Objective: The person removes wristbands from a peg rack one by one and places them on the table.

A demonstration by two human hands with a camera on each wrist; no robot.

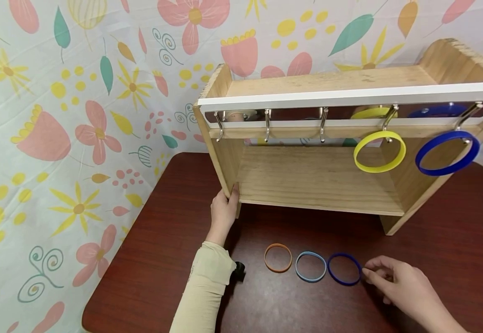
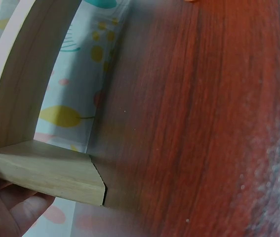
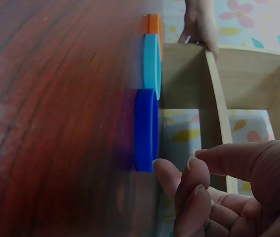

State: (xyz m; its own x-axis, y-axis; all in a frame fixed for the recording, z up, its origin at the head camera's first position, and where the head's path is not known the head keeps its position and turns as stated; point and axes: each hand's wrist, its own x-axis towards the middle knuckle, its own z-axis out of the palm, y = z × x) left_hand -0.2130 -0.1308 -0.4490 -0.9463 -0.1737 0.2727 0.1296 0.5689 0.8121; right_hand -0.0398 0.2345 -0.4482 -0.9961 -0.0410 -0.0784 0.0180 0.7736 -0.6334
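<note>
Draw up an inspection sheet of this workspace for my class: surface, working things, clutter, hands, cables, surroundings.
Surface: reddish-brown, wood-grained table, with a sheen.
Working things: pale wooden shelf unit with five silvery metal hooks; round, rubbery-looking yellow band hangs on the fourth hook from the left, round blue band on the fifth. Round orange band, light-blue band and second blue band lie in a row on the table.
Clutter: nothing seen.
Hands: left hand grips the unit's lower left side; right hand is at the second blue band's right edge, contact unclear.
Cables: nothing seen.
Surroundings: white backdrop with a colourful floral print.
</note>
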